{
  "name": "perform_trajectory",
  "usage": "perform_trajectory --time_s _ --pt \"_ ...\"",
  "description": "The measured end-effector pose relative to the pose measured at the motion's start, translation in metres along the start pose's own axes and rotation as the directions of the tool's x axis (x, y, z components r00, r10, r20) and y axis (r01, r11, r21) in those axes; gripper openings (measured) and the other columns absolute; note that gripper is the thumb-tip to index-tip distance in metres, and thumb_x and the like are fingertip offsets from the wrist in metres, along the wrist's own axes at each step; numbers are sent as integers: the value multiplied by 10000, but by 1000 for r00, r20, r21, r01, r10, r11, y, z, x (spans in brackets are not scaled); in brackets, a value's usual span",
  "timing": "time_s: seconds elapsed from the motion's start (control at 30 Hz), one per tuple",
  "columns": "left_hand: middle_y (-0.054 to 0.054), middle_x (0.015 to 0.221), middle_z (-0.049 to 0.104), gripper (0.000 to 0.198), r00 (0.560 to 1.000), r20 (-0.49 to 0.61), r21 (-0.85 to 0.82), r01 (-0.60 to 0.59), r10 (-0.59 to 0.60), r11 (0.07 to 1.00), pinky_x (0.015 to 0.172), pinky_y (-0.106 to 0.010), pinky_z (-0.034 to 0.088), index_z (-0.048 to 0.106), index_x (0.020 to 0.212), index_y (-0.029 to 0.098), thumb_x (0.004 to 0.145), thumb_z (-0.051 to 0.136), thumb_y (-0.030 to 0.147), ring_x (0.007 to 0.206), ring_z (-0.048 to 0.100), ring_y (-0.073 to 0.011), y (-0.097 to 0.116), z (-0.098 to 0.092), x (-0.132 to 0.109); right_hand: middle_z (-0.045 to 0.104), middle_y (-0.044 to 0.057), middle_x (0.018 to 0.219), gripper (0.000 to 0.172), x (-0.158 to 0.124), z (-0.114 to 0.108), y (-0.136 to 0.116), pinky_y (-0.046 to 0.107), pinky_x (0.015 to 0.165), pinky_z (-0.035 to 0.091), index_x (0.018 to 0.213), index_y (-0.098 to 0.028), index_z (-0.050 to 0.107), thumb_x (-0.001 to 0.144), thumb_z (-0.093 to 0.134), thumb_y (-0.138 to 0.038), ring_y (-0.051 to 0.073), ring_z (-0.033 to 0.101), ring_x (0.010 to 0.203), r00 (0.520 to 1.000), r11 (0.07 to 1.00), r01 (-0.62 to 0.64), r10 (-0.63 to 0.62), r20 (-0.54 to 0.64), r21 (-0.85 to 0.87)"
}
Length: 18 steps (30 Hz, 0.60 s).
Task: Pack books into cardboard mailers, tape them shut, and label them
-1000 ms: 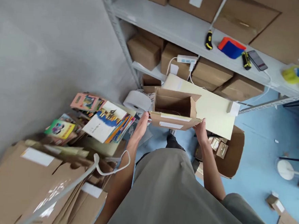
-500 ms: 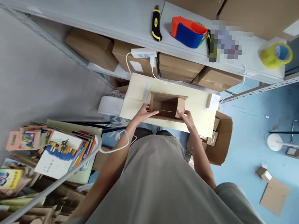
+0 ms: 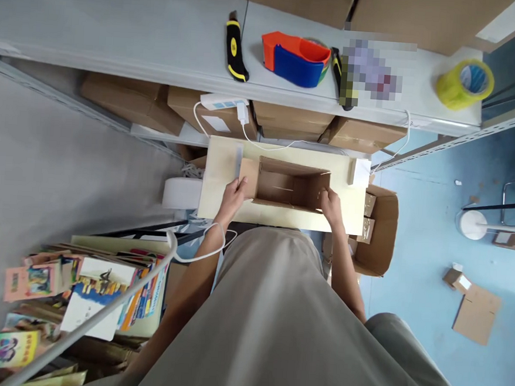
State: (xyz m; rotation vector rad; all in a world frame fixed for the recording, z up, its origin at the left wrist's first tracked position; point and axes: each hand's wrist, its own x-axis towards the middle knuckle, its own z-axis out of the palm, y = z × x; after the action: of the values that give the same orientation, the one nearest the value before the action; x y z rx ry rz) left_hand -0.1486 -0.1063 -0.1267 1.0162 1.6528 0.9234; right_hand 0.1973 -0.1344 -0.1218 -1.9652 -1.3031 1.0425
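Note:
An open cardboard box [image 3: 284, 183] rests on the pale yellow table in front of me, its hollow inside facing up. At its left end a flap [image 3: 248, 177] is folded outward, and my left hand [image 3: 233, 198] pinches that flap between thumb and fingers. My right hand [image 3: 330, 207] is closed on the right end of the box, near its front corner, with some fingertips hidden behind the cardboard. A small white box [image 3: 359, 173] lies on the table to the right of my right hand.
Above the table [image 3: 215, 205], a shelf [image 3: 141, 26] bears a utility knife [image 3: 236, 47], a blue and orange tape dispenser [image 3: 295, 60] and yellow tape [image 3: 464, 84]. A power strip [image 3: 223, 101] hangs below. A carton [image 3: 380, 231] stands right; books [image 3: 96, 293] lie left.
The left flap has swung outward and my left hand has moved onto it. On the right, the flap no longer stands out visibly, and my right hand has closed at that end.

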Motion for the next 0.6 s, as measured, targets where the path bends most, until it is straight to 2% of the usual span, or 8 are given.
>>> perform_trajectory --time_s 0.1,0.2,0.3,0.4,0.47,0.6 --pt "-17 735 580 420 1000 6 -40 19 -18 999 897 -354 588 557 767 275 940 808 563 931 652 -266 -2 5 11 613 47 683 520 13 -13 4 426 761 513 718 -320 462 1043 490 -725 240 543 686 1000 1000 -9 8 -24 -27" --pt "9 698 509 434 994 19 -77 105 -104 991 863 -373 607 552 747 279 908 844 556 853 613 -250 -6 10 20 581 39 653 611 27 -13 8 423 745 504 670 -321 442 994 545 -829 223 511 682 998 998 -63 63 -5 -27" --pt "41 662 453 517 983 59 -125 180 -174 976 777 -357 615 574 720 260 849 889 650 745 538 -201 -11 8 23 543 13 632 693 31 -13 8 420 745 528 666 -312 462 935 590 -937 216 511 698 996 996 -85 85 39 0" --pt "0 712 597 602 990 88 -124 121 -110 985 778 -324 614 665 759 230 808 878 790 793 612 -204 -14 2 20 564 4 652 747 22 -17 3 417 779 588 711 -295 519 871 645 -1014 232 585 751 995 995 -78 73 71 63" --pt "-71 843 742 686 991 91 -178 117 -102 977 825 -342 633 747 886 208 854 780 893 899 715 -244 -19 -1 18 652 26 729 761 12 -21 -2 422 830 634 770 -279 579 877 639 -1029 250 663 821 993 986 -83 71 90 141" --pt "-212 1079 837 837 972 5 -271 227 -234 936 913 -441 672 781 1121 161 956 587 958 1048 814 -316 -40 -3 19 838 143 1109 827 -3 -31 -10 470 978 689 1070 -231 762 950 543 -1020 319 792 1109 984 927 -169 143 102 334"
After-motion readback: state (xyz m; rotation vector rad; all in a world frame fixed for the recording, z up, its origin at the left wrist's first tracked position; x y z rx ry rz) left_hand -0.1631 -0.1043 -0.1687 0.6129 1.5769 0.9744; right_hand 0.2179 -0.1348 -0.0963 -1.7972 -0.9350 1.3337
